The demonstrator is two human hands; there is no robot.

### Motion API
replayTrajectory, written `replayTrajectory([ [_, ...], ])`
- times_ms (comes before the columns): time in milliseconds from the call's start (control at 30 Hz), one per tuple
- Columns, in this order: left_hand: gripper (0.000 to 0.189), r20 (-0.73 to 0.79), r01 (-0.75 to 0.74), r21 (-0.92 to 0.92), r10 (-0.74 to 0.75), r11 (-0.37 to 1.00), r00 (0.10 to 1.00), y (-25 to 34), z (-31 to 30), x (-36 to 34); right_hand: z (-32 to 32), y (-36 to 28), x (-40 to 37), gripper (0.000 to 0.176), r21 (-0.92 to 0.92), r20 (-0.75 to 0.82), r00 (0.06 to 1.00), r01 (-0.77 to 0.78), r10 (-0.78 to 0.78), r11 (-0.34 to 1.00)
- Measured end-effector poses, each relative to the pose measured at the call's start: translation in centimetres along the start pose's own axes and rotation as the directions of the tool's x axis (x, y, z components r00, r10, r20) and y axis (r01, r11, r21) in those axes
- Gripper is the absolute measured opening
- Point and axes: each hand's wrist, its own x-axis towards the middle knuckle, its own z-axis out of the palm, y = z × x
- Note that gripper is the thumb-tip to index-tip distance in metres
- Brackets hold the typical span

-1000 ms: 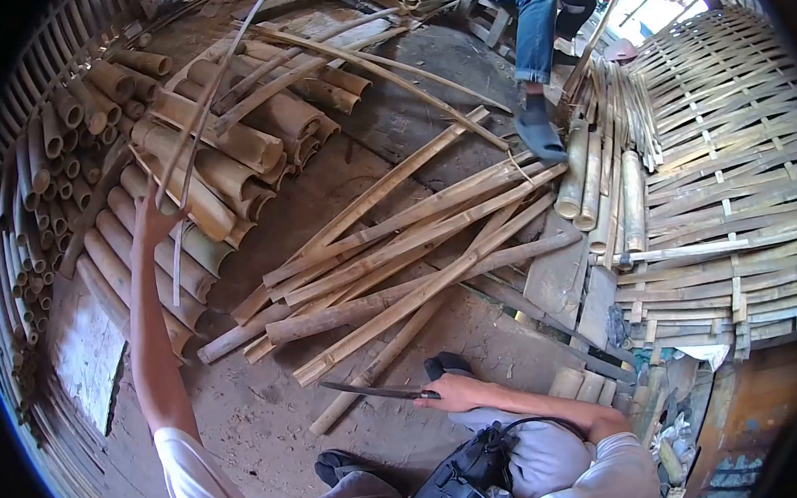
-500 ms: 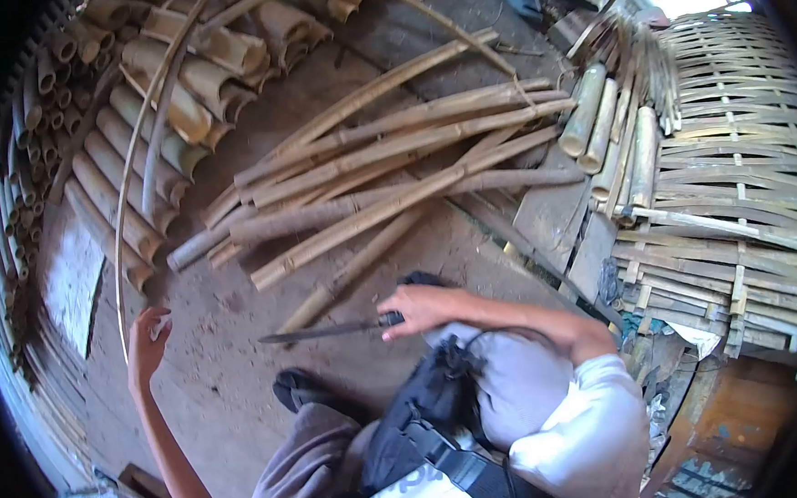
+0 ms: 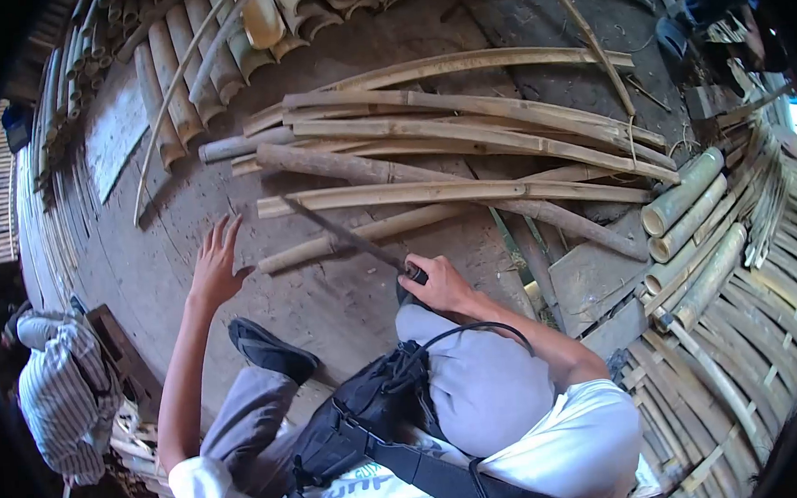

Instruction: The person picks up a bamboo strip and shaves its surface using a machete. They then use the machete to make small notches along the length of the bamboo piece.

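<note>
My right hand (image 3: 439, 284) is closed around the dark handle of a long-bladed knife (image 3: 348, 237). Its blade slants up and left, with the tip by the left end of a split bamboo piece (image 3: 395, 194); whether they touch I cannot tell. My left hand (image 3: 218, 260) is raised over the floor with its fingers spread and holds nothing. Beyond both hands lies a loose pile of split bamboo lengths (image 3: 464, 134). A rounder bamboo pole (image 3: 361, 237) passes beneath the blade.
Halved bamboo pieces (image 3: 183, 75) are stacked at the upper left. Short green bamboo tubes (image 3: 684, 193) and a woven bamboo panel (image 3: 699, 386) are at the right. One person in a striped shirt (image 3: 68, 388) is at the lower left, another person (image 3: 712, 2) at the upper right.
The view has shifted. My left hand has opened its fingers and moved nearer the pile. The knife, still in my right hand, now points up and left instead of level.
</note>
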Motion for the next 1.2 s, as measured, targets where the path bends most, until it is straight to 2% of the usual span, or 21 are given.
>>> replayTrajectory([
  [67, 0.091, 0.034, 0.014, 0.025, -0.014, 1.0, 0.999, 1.9, 1.2, 0.8, -0.3, 1.0, -1.0, 0.028, 0.013, -0.099, 0.994, -0.053, 0.054, 0.998],
  [133, 0.089, -0.009, 0.03, 0.009, -0.03, 1.0, 1.0, 2.7, 2.7, 2.3, -0.9, 1.5, -1.9, 0.03, 0.02, -0.059, 0.992, -0.108, 0.109, 0.994],
  [200, 0.085, -0.004, 0.076, 0.016, -0.076, 0.997, 0.997, 3.8, 3.0, 2.9, -0.4, 2.5, -3.0, 0.032, 0.036, -0.219, 0.973, -0.063, 0.069, 0.997],
  [233, 0.083, -0.011, 0.157, -0.201, -0.163, 0.967, 0.987, 3.9, 3.0, 3.0, -0.2, 3.4, -3.4, 0.033, 0.024, -0.221, 0.966, -0.132, 0.134, 0.991],
  [267, 0.081, -0.001, 0.225, -0.406, -0.247, 0.886, 0.969, 4.0, 3.1, 3.0, 0.3, 4.0, -3.8, 0.035, 0.045, -0.276, 0.956, -0.087, 0.096, 0.995],
  [300, 0.081, -0.004, 0.234, -0.404, -0.257, 0.884, 0.966, 4.4, 2.6, 3.2, 0.4, 4.0, -4.0, 0.035, 0.042, -0.316, 0.944, -0.091, 0.1, 0.995],
  [367, 0.077, -0.337, 0.074, -0.014, -0.075, 0.997, 0.938, 5.3, 1.6, 3.0, 0.6, 3.8, -4.8, 0.034, 0.046, -0.352, 0.927, -0.121, 0.13, 0.992],
  [400, 0.077, -0.334, 0.073, -0.011, -0.073, 0.997, 0.94, 5.3, 1.9, 3.4, 0.8, 3.6, -5.1, 0.033, 0.055, -0.361, 0.92, -0.142, 0.152, 0.988],
  [467, 0.073, -0.311, -0.139, 0.296, 0.233, 0.945, 0.922, 5.4, 3.2, 4.6, 1.3, 3.2, -5.8, 0.032, 0.04, -0.382, 0.904, -0.188, 0.189, 0.981],
  [500, 0.063, -0.376, -0.155, 0.244, 0.241, 0.957, 0.895, 5.7, 4.1, 5.4, 2.0, 3.5, -6.0, 0.032, 0.066, -0.437, 0.882, -0.165, 0.177, 0.984],
  [600, 0.051, -0.41, -0.185, 0.222, 0.264, 0.957, 0.873, 5.5, 5.5, 7.7, 3.7, 3.9, -6.8, 0.033, 0.088, -0.551, 0.813, -0.168, 0.188, 0.982],
  [633, 0.041, -0.473, -0.283, 0.207, 0.349, 0.937, 0.809, 5.2, 5.3, 8.4, 4.3, 4.0, -7.1, 0.033, 0.104, -0.57, 0.799, -0.163, 0.193, 0.981],
  [767, 0.037, -0.428, -0.402, 0.122, 0.414, 0.907, 0.804, 4.5, 3.3, 7.6, 5.0, 2.6, -8.2, 0.034, 0.148, -0.59, 0.76, -0.228, 0.271, 0.962],
  [833, 0.037, -0.343, -0.453, -0.146, 0.384, 0.879, 0.857, 4.1, 1.4, 5.4, 5.1, 2.5, -8.4, 0.034, 0.14, -0.577, 0.769, -0.238, 0.275, 0.961],
  [867, 0.037, -0.343, -0.441, -0.153, 0.371, 0.884, 0.863, 3.8, 0.1, 4.3, 5.1, 2.5, -8.3, 0.034, 0.109, -0.599, 0.767, -0.206, 0.23, 0.972],
  [933, 0.039, -0.094, -0.289, -0.179, 0.276, 0.94, 0.956, 3.4, -2.4, 2.3, 5.1, 2.2, -7.9, 0.033, 0.081, -0.605, 0.774, -0.174, 0.187, 0.981],
  [1033, 0.038, -0.001, -0.167, -0.243, 0.172, 0.956, 0.985, 1.3, -4.9, -0.4, 4.4, 1.3, -7.3, 0.034, -0.024, -0.623, 0.777, -0.135, 0.091, 0.991],
  [1067, 0.035, -0.097, -0.254, -0.241, 0.237, 0.937, 0.967, -0.3, -4.8, -1.6, 4.2, 1.3, -7.3, 0.034, -0.029, -0.629, 0.77, -0.157, 0.104, 0.987],
  [1133, 0.033, -0.101, -0.177, -0.283, 0.154, 0.942, 0.983, -2.6, -5.4, -4.2, 3.6, 1.5, -7.4, 0.035, -0.016, -0.635, 0.765, -0.147, 0.104, 0.989],
  [1167, 0.037, -0.026, -0.083, -0.32, 0.079, 0.944, 0.997, -3.6, -6.3, -5.8, 3.6, 2.4, -7.6, 0.031, 0.001, -0.639, 0.754, -0.192, 0.148, 0.981],
  [1200, 0.041, -0.148, -0.128, -0.186, 0.101, 0.974, 0.984, -5.6, -5.6, -7.8, 3.4, 2.8, -7.6, 0.031, 0.005, -0.638, 0.754, -0.199, 0.156, 0.98],
])
